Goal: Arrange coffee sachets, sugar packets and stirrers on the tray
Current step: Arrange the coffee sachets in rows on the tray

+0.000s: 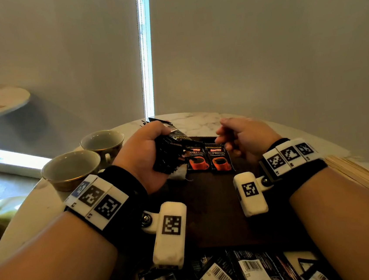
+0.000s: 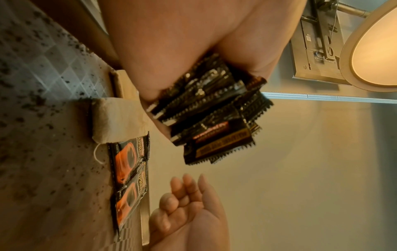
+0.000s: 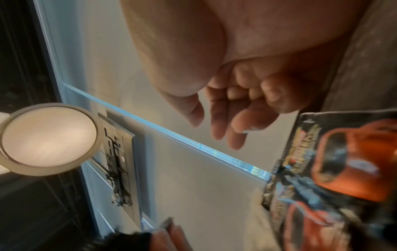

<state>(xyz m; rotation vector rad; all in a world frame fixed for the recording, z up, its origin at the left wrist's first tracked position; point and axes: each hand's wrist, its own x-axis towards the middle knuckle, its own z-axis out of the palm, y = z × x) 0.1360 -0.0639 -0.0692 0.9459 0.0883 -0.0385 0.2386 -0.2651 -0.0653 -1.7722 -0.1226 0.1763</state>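
My left hand (image 1: pixel 145 153) grips a bundle of several black coffee sachets (image 1: pixel 172 151) above the far left part of the dark brown tray (image 1: pixel 208 201). The bundle (image 2: pixel 214 115) fans out below the palm in the left wrist view. Two black sachets with orange cups lie side by side, face up, at the tray's far edge: one (image 1: pixel 196 160) on the left, one (image 1: pixel 220 159) on the right. My right hand (image 1: pixel 232 136) hovers just right of them, fingers (image 3: pixel 227 118) loosely curled and empty. A beige paper packet (image 2: pixel 119 118) with a thread lies beside the left sachet.
Two empty cups (image 1: pixel 71 166) (image 1: pixel 103 142) stand left of the tray on the marble table (image 1: pixel 199 121). Wooden stirrers (image 1: pixel 365 180) lie at the right edge. Several more sachets (image 1: pixel 238 273) lie at the near side. A second round table (image 1: pixel 4 99) stands far left.
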